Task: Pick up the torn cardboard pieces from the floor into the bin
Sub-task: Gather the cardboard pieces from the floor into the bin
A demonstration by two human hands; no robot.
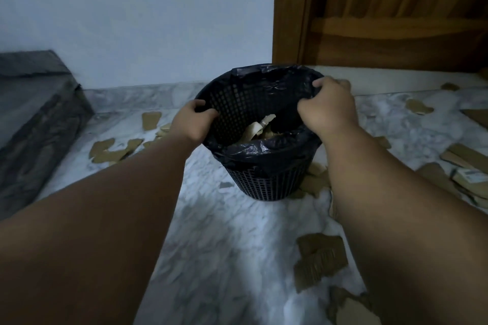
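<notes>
A dark mesh bin with a black plastic liner stands tilted toward me on the marble floor. My left hand grips its left rim. My right hand is closed on the right rim and the liner. Several torn cardboard pieces lie inside the bin. More torn cardboard lies on the floor: to the left, at the bin's right foot and near me on the right.
A dark covered block sits against the white wall at left. A wooden door stands behind the bin on the right. Larger cardboard strips and scraps litter the right floor.
</notes>
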